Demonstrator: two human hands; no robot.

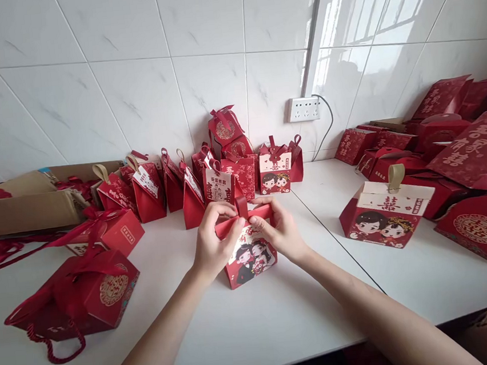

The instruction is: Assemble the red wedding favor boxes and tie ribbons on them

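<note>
The left hand (214, 240) and right hand (282, 230) are both curled nearly closed, pinching opposite ends of the couple-printed box (254, 264) at its top. It sits just below them, seemingly resting on the desk (198, 336). Even pressure should best keep the red strap (241, 206) centred between them.

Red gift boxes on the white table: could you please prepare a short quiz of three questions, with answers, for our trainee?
1. What do the left hand and right hand both hold?
2. True or false: a dark cable hangs beside the wall socket.
3. On the box with cartoon faces, right of the right hand, the loop is: A. beige; B. blue; C. black.

Key:
1. The top of an upright gift box.
2. True.
3. A.
</note>
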